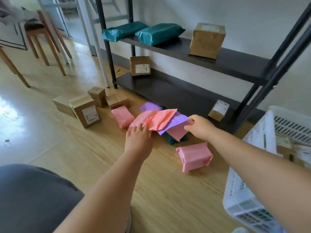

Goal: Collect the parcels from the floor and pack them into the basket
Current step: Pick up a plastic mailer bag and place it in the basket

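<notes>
Over the wooden floor [94, 153], the left hand [138, 137] grips the overlapping pink mailers [158, 119] while the right hand [199, 127] pinches the purple mailer [178, 121] beneath them.

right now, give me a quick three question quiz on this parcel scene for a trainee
1. True or false: the white basket stands on the person's right.
2. What does the right hand pinch? A) the purple mailer B) a cardboard box C) a pink parcel
3. How many teal parcels lie on the upper shelf?
Key: 1 true; 2 A; 3 two.
</notes>
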A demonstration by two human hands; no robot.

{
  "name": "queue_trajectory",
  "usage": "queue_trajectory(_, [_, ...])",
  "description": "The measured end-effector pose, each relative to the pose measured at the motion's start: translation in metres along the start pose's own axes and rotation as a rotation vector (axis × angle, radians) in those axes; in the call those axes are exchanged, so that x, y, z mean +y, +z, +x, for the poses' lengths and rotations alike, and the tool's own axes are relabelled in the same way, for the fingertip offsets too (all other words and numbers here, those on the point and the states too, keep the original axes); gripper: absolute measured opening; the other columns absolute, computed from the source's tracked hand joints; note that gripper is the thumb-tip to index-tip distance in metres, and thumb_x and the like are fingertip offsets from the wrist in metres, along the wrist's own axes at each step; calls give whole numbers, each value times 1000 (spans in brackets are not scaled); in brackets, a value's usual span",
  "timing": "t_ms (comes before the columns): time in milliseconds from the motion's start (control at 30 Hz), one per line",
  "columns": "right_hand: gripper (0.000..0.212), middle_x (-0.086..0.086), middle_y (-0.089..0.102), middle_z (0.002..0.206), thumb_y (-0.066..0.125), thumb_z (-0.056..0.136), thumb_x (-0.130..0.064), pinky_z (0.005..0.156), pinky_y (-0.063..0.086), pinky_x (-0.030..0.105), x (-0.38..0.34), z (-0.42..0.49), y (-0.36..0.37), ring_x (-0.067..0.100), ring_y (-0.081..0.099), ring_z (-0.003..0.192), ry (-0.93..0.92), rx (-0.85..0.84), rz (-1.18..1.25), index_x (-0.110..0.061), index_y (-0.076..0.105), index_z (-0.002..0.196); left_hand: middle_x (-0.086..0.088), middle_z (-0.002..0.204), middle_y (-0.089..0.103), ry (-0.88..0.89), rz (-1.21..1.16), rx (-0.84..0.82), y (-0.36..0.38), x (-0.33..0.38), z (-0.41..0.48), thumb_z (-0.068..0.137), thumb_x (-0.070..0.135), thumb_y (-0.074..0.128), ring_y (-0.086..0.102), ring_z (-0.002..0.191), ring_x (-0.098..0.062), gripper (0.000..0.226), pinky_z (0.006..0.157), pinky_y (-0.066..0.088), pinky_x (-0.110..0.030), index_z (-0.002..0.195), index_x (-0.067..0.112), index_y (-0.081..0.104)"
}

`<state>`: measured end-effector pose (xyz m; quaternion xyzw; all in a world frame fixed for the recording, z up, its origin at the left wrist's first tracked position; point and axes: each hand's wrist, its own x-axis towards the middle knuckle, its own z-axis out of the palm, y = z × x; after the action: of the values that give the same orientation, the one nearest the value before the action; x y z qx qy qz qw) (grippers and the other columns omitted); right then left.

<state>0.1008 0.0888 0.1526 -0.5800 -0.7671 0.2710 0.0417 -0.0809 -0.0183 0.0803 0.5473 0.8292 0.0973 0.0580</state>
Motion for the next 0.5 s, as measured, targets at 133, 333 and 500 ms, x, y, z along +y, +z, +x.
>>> queue_trajectory(133, [56, 5, 41, 149, 57, 95, -27, 92, 45, 35, 33, 26, 33, 26, 49, 126, 95, -81, -20, -20, 36, 147, -2, 143, 40, 39, -21, -38, 34, 11, 16, 92, 19, 47, 37, 133, -26, 46, 109, 30, -41, 138, 18, 40])
queue_trajectory(333, [59, 5, 34, 153, 55, 96, -30, 93, 43, 36, 86, 66, 61, 29, 44, 131, 239, -120, -105, -25, 31, 150, 0, 138, 44, 112, -53, -145, 93, 54, 43, 94, 21, 48, 41, 128, -23, 44, 108, 30, -40, 137, 18, 41])
queue_trajectory(500, [68, 11, 28, 155, 58, 94, -21, 103, 44, 44, 132, 95, 87, 33, 42, 133, 409, -142, -2, -16, 23, 153, -3, 152, 33, 126, -63, -326, 144, 91, 49, 96, 21, 48, 31, 140, -24, 56, 114, 25, -40, 148, 17, 30])
